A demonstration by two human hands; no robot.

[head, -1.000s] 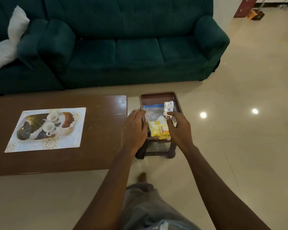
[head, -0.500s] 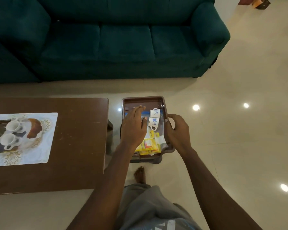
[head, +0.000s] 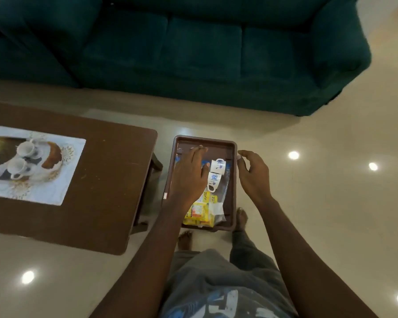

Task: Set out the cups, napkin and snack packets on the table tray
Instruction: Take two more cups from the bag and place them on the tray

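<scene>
A brown tray (head: pixel 205 140) stands just right of the table and holds two white cups with blue flowers (head: pixel 218 165) (head: pixel 214 180). Yellow snack packets (head: pixel 199 212) lie at its near end, and a clear plastic bag (head: pixel 225 187) lies under the cups. My left hand (head: pixel 189 175) is spread flat over the tray's left half, fingers apart, thumb close to the cups, holding nothing. My right hand (head: pixel 253 173) hovers at the tray's right rim with fingers loosely curled and nothing in it. What lies under my left palm is hidden.
A dark wooden table (head: pixel 108 180) stands on the left and carries a patterned tray (head: pixel 62 180) with two plain white cups (head: pixel 25 149) (head: pixel 16 167). A green sofa (head: pixel 193 53) runs along the back. My bare feet (head: pixel 185 239) stand on the glossy floor below the brown tray.
My left hand has slid from the tray's left edge in over its contents. My right hand has moved off the packets out to the right rim. The view has tipped downward.
</scene>
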